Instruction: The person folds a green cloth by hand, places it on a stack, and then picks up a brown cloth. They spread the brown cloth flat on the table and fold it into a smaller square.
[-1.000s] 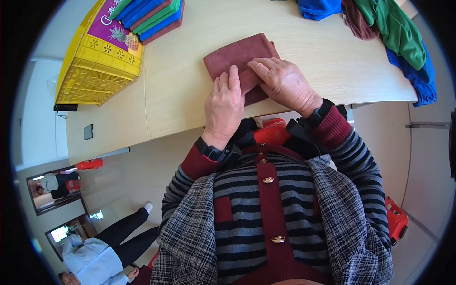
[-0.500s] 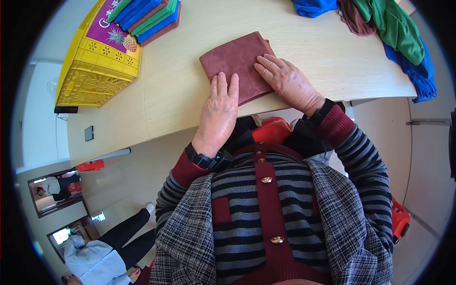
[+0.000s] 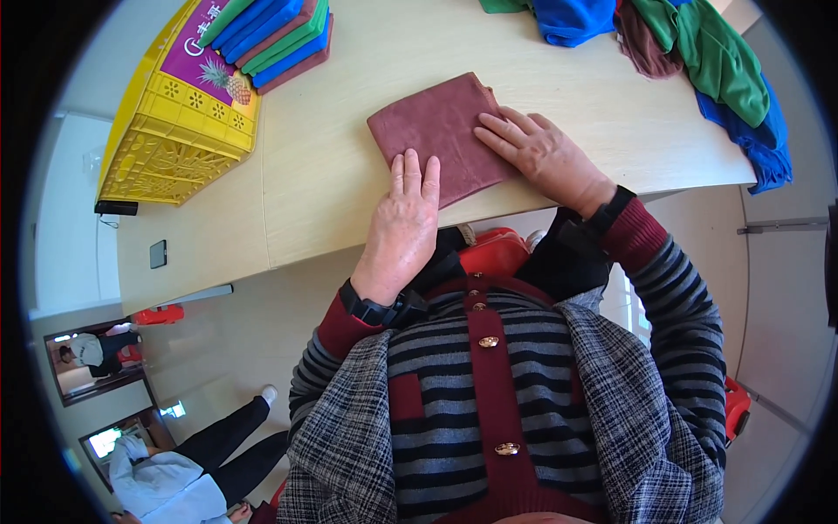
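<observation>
A folded brown-red cloth (image 3: 436, 122) lies flat near the table's front edge. On its lower left part rest the outstretched fingers of my left hand (image 3: 401, 227). My right hand (image 3: 550, 157) lies with straight fingers along the cloth's right side. Both palms face down, and neither hand grips anything. The cloth's layers show along its right edge, partly covered by my right fingers.
At the left stands a yellow plastic crate (image 3: 179, 144), beside a stack of folded blue, green and brown cloths (image 3: 284, 35). Loose cloths (image 3: 716, 61) hang over the table's right edge. A phone (image 3: 158, 253) lies on the left. Another person (image 3: 166, 489) is at lower left.
My right hand has slid slightly to the right along the cloth's edge. My left hand stays on the cloth. The whole view has shifted a little.
</observation>
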Tool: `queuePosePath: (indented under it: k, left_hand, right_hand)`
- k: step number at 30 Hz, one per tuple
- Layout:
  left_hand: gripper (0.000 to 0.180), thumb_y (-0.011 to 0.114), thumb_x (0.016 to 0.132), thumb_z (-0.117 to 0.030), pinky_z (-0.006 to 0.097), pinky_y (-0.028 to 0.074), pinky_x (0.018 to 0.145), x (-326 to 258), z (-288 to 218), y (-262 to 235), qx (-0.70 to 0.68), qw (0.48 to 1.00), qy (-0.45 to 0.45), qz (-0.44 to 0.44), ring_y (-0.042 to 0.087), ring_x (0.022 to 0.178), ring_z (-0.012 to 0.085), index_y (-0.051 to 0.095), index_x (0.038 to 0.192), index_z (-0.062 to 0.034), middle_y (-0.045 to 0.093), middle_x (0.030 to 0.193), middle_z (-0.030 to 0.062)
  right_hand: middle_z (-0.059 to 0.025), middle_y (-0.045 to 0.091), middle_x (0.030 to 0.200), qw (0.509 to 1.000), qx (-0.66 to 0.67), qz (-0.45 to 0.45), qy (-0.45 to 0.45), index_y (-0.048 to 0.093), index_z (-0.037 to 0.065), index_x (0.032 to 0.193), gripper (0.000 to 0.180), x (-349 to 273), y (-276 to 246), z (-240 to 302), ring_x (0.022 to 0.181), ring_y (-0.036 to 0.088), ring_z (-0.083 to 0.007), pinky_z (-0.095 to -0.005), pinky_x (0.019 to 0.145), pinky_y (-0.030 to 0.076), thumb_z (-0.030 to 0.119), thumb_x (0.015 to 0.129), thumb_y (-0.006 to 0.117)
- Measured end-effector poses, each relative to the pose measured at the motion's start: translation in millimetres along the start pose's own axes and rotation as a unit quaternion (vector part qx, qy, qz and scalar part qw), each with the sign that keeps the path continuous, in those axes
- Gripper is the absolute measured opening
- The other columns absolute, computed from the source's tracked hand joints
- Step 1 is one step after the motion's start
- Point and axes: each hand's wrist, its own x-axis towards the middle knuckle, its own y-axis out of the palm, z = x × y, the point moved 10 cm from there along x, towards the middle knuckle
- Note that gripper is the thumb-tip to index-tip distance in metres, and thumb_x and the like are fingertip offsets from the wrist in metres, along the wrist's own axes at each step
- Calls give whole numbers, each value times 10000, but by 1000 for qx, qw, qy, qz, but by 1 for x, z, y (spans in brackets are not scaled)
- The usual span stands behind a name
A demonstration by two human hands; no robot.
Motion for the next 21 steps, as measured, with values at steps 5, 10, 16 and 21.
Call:
queuePosePath:
  k: [5,10,16,21]
  left_hand:
    - [599,558,880,-12,439,514,1056,1,9,-4,-16,1000,6,-24,450,1396,495,441,1455,105,440,1472,376]
    - [559,531,869,-1,522,425,1143,-10,20,-5,-60,995,-42,-69,467,1397,477,491,1418,96,470,1474,349]
    - [565,575,863,-182,531,430,1079,-16,3,13,-30,991,-24,-126,451,1383,486,575,1331,134,534,1429,324]
    - [583,535,917,-260,492,446,1066,-22,4,22,74,995,-35,-57,421,1425,470,574,1347,132,513,1465,325]
  right_hand:
    - [-164,525,1510,986,-36,148,73,516,78,1478,522,-4,-2,-39,1402,491,-312,-415,1155,408,71,959,570]
    - [-190,530,1488,967,220,-79,100,493,23,1484,514,51,-49,8,1413,459,-366,-463,1174,363,117,987,585]
    - [-171,401,1607,971,224,-37,74,376,22,1566,616,79,16,78,1524,299,-356,-505,1246,197,330,1049,505]
    - [-133,378,1637,979,187,7,80,368,47,1582,617,76,37,65,1549,267,-332,-498,1259,171,341,1053,485]
